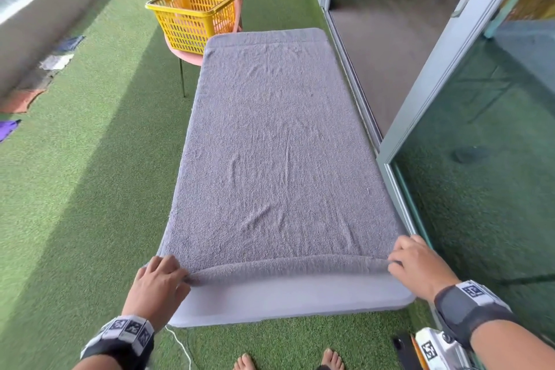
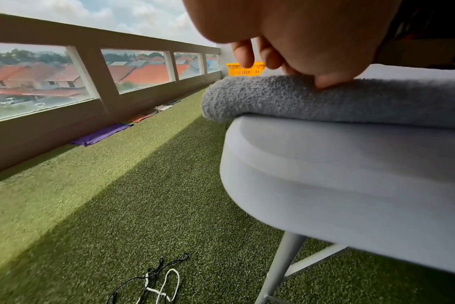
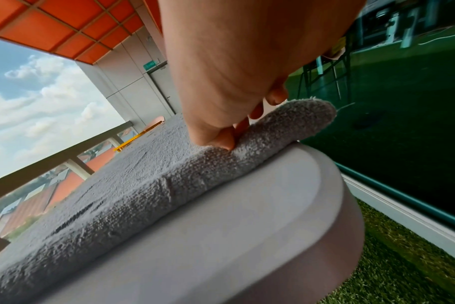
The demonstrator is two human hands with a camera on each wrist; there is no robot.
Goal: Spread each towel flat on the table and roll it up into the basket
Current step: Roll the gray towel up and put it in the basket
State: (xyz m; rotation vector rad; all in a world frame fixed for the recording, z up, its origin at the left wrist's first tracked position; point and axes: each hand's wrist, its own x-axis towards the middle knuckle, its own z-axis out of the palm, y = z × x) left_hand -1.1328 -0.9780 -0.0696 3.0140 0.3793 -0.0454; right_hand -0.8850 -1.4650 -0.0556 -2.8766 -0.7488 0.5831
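A grey towel point(image 1: 276, 141) lies spread flat on the surface point(image 1: 288, 300) as the left hand point(image 1: 157, 285) and right hand point(image 1: 417, 264) — fingers curled on its near edge — turn the first roll; the yellow basket point(image 1: 192, 18) waits empty.

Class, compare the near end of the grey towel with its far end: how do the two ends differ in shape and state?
The near end of the grey towel is turned over into a low roll; the far end lies flat. The left hand and right hand grip the near end at its corners; nothing touches the far end. The near end stops short of the table edge, leaving bare white surface; the far end reaches the table's far edge. Both ends rest on the table.
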